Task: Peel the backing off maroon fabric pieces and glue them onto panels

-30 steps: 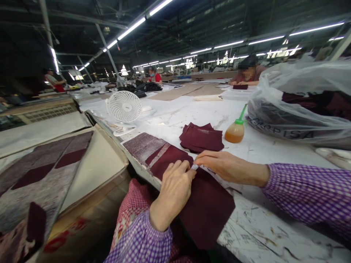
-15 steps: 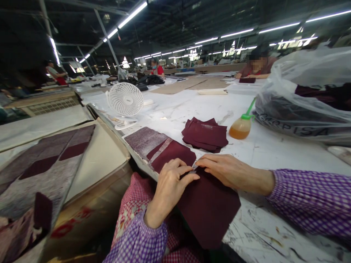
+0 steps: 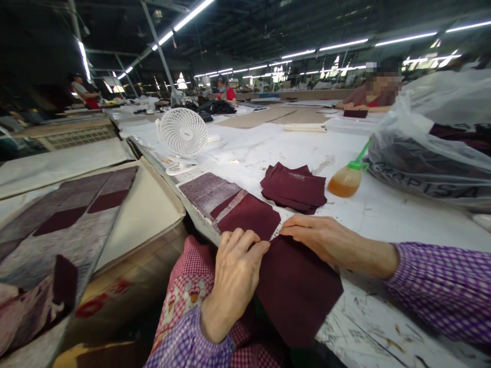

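A dark maroon fabric piece [image 3: 297, 289] lies over the near edge of the white worktable [image 3: 383, 214]. My left hand [image 3: 235, 271] rests on its left part with fingers bent and pressed on the cloth. My right hand [image 3: 326, 237] lies flat on its upper edge, fingertips pointing left toward the left hand. Beyond the hands another maroon piece [image 3: 251, 219] sits on a speckled greyish sheet [image 3: 207, 190]. A small stack of maroon pieces [image 3: 294, 188] lies further back.
An orange bottle with a green nozzle [image 3: 345, 181] stands beside a big clear plastic bag [image 3: 429, 148]. A white desk fan [image 3: 183, 134] is at the table's left edge. A cardboard box [image 3: 126, 255] with fabric sheets is at my left. Other people work at far tables.
My left hand slid down and toward me along the cloth edge, away from my right fingertips. The view shifted slightly to the left, so things sit further right in the picture.
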